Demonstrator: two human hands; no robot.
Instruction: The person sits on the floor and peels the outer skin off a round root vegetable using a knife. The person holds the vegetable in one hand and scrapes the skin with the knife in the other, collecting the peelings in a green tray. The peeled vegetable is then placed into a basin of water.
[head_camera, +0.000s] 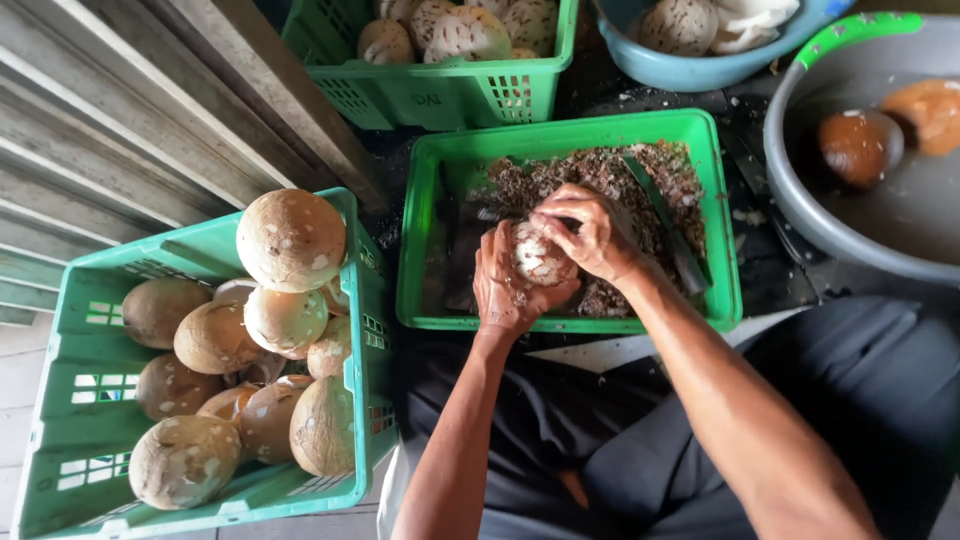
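Person seated, both hands over a green tray (720, 200) of brown shavings (610, 175).

Left hand (505, 290) cups a coconut (540, 258) from below, fingers curled snug round it. Right hand (590, 232) lies over the top, fingers bent and pressed on the shell; whether it also grips a tool I cannot tell. The coconut sits between the two palms, held just above the tray's near side. Its surface is mostly pale with brown flecks, so the skin looks largely pared off.

A dark blade (668, 225) lies in the tray, right of the hands, on the shavings.

Progress, judged from what lies about:
- Crate (90, 310) on the left is piled with brown coconuts (290, 238), skin mostly on. A good stock looks untouched.
- Far crate (440, 95) holds paler, flecked ones (468, 32).
- Blue bowl (690, 68) holds white pieces (750, 20).
- Grey basin (800, 210), right, has two brown rounds (860, 145) in it.

The heap of shavings suggests many are done; the left pile says plenty remain.
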